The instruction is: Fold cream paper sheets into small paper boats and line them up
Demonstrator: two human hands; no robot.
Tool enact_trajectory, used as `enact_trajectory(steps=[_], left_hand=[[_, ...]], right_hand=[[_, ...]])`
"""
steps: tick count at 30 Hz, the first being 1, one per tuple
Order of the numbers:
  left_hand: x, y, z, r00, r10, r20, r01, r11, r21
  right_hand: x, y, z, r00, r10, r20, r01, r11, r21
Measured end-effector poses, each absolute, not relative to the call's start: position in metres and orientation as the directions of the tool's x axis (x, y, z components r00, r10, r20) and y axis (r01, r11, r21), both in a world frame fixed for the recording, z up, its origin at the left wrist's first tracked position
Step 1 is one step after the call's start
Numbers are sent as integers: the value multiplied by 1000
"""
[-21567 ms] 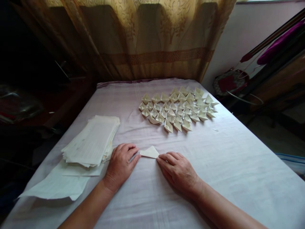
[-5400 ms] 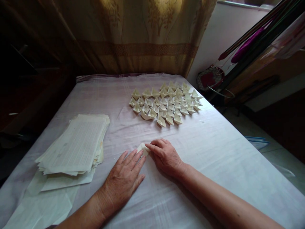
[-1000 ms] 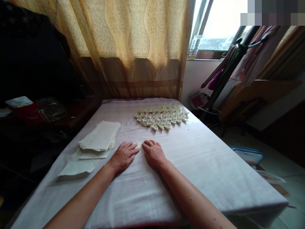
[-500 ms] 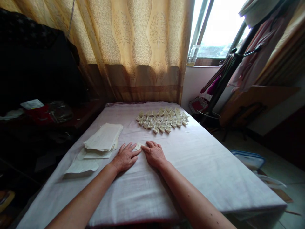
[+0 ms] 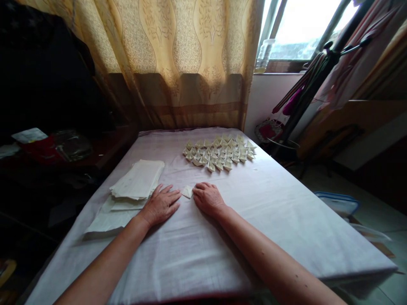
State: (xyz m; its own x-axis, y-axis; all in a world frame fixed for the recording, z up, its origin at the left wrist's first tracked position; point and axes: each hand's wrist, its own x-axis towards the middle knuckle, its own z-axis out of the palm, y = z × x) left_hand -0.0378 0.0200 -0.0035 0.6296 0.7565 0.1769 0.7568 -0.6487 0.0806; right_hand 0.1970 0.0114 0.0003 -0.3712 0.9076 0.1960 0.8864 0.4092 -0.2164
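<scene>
A small folded piece of white paper (image 5: 187,192) lies flat on the cloth-covered table between my two hands. My left hand (image 5: 161,204) rests palm down with its fingers spread, the fingertips at the paper's left corner. On the other side, my right hand (image 5: 208,199) has its fingers curled together at the paper's right corner; the thumb is hidden. A stack of loose paper sheets (image 5: 138,180) is just beyond my left hand. Farther back, several small folded paper boats (image 5: 219,153) stand grouped in rows.
A pale cloth covers the table (image 5: 254,220). Behind its far edge hangs a yellow curtain (image 5: 186,55). A black coat stand (image 5: 313,84) leans into view at the right, above plastic containers (image 5: 337,203) on the floor. Dark furniture with a red bag (image 5: 38,148) is at the left.
My left hand has slid left, and my right hand has shifted slightly right, so more of the folded paper shows between them. The camera view has tilted down a little.
</scene>
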Motion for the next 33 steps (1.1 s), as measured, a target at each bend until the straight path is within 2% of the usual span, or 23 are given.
enact_trajectory(steps=[4, 15, 20, 23, 26, 30, 33], left_hand=[[-32, 25, -1, 573, 789, 221, 791, -604, 102], [-18, 68, -23, 466, 813, 350, 812, -550, 195], [-26, 69, -25, 413, 818, 401, 796, -538, 278], [-24, 65, -22, 402, 805, 437, 745, -564, 356], [-23, 62, -20, 395, 802, 448, 724, -572, 386], [-24, 59, -19, 406, 801, 441, 719, -577, 386], [-24, 56, -16, 414, 803, 429, 752, -567, 336]], right_hand=[[201, 21, 2, -452, 868, 206, 842, 491, -221], [196, 49, -6, -423, 868, 259, 842, 482, -242], [200, 45, -10, -511, 767, 387, 757, 616, -220], [199, 40, -10, -599, 706, 376, 687, 695, -210], [197, 37, -9, -588, 718, 374, 679, 689, -255], [196, 36, -8, -559, 741, 372, 681, 666, -304], [196, 36, -6, -546, 755, 363, 683, 652, -329]])
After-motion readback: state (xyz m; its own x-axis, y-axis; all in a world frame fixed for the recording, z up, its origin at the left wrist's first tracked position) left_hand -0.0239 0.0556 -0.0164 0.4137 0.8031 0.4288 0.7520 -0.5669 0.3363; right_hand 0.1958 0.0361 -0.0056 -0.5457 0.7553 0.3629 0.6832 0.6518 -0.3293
